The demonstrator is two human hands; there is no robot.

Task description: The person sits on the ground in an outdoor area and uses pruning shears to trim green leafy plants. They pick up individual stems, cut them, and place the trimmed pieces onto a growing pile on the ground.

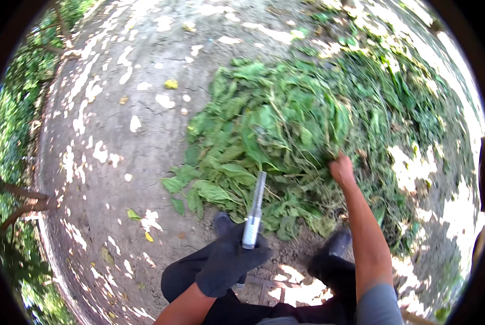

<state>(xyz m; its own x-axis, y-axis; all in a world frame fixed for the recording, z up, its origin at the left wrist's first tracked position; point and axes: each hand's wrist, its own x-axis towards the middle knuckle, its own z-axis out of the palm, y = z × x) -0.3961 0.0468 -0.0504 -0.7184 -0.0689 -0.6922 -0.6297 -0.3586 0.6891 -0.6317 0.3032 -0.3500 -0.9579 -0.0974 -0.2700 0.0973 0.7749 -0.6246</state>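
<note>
My left hand (pixel 232 256), in a dark glove, holds a slim silvery metal tool (pixel 252 225) with a cylindrical handle end and a narrower section pointing at the leaves. The tool's far tip lies over the near side of a large heap of big green leaves (pixel 234 170). Bare, my right hand (pixel 341 170) is closed at the heap's right side, gripping leaves and stalks; its fingertips are partly hidden among them. The leaves lie loosely layered, and some look limp.
Two dark boots (pixel 336 243) stand on either side before the heap. A metal frame (pixel 263 282) shows between my legs. More leaves and stalks (pixel 392 97) spread to the right over bare soil (pixel 116 101). Tree trunks (pixel 27 207) edge the left.
</note>
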